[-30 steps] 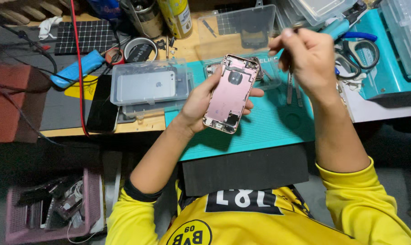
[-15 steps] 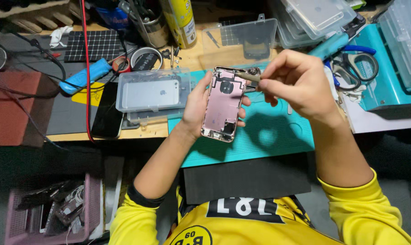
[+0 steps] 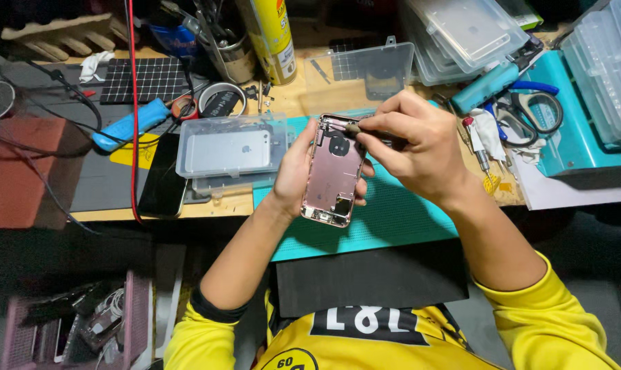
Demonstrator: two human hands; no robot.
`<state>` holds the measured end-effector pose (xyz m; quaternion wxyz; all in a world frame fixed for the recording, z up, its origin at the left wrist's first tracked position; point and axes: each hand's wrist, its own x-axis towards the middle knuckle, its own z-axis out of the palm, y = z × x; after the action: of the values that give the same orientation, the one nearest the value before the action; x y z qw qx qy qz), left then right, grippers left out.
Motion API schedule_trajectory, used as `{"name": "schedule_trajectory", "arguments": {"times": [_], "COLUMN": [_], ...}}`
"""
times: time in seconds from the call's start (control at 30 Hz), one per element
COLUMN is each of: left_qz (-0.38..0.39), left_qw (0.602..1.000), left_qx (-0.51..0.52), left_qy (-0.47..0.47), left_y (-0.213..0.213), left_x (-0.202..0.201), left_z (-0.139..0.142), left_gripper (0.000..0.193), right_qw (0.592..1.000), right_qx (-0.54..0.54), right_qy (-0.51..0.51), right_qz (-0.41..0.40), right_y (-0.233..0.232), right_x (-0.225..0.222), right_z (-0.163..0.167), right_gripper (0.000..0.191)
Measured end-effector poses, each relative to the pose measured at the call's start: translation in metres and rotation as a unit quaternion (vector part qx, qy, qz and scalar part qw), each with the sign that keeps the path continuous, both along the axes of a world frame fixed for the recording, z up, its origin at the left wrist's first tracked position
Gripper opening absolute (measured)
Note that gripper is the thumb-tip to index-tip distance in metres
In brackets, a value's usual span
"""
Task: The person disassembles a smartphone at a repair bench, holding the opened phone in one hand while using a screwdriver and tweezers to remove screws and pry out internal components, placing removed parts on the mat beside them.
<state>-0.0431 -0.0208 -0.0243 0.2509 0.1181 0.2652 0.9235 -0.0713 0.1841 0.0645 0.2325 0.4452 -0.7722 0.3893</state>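
Phone shell (image 3: 332, 175), pink, open side up: clamped in left hand (image 3: 298, 168) above the teal mat (image 3: 392, 219) at the worktop's front edge. Right hand (image 3: 420, 147): fingers pinched together on a thin tool (image 3: 355, 128), tip at the shell's top end. Change: a second ago that hand was raised clear; half a second ago it was closing in; now it works on the shell's upper corner. Clear box (image 3: 228, 151) lies left, unmoved.

The right hand (image 3: 413, 147) covers most of the thin tool (image 3: 353, 127) it pinches, so its kind stays unclear. The left hand (image 3: 298, 171) hides the pink phone housing's (image 3: 332, 175) left edge; parts under the tip are too small to tell.
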Motion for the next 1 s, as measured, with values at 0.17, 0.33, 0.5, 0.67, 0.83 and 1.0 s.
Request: {"name": "schedule_trajectory", "arguments": {"times": [0.17, 0.33, 0.5, 0.67, 0.83, 1.0], "left_qz": [-0.009, -0.003, -0.008, -0.005, -0.007, -0.008], "left_qw": [1.000, 1.000, 1.000, 1.000, 1.000, 1.000], "left_qx": [0.009, -0.010, -0.004, -0.006, -0.010, -0.003], "left_qy": [0.001, 0.010, 0.014, 0.018, 0.019, 0.019], "left_y": [0.0006, 0.0015, 0.0014, 0.0026, 0.0010, 0.0006], "left_x": [0.0009, 0.0028, 0.0045, 0.0059, 0.0073, 0.0080], "left_z": [0.0025, 0.0036, 0.0046, 0.0058, 0.0066, 0.0076], "left_gripper": [0.075, 0.077, 0.076, 0.077, 0.079, 0.079], "right_qw": [1.000, 1.000, 1.000, 1.000, 1.000, 1.000], "right_qx": [-0.001, -0.003, -0.009, -0.011, -0.011, -0.013], "right_qy": [-0.001, 0.001, 0.009, 0.012, 0.009, 0.014], "right_qz": [-0.003, -0.005, -0.003, -0.001, 0.003, 0.006], "right_y": [-0.0007, -0.0008, -0.0023, -0.0017, -0.0020, -0.0021], "right_x": [-0.0008, -0.0018, -0.0015, 0.0000, 0.0012, 0.0020], "right_z": [-0.0032, -0.0039, -0.0058, -0.0058, -0.0052, -0.0048], "right_gripper": [0.015, 0.019, 0.018, 0.017, 0.017, 0.016]}}
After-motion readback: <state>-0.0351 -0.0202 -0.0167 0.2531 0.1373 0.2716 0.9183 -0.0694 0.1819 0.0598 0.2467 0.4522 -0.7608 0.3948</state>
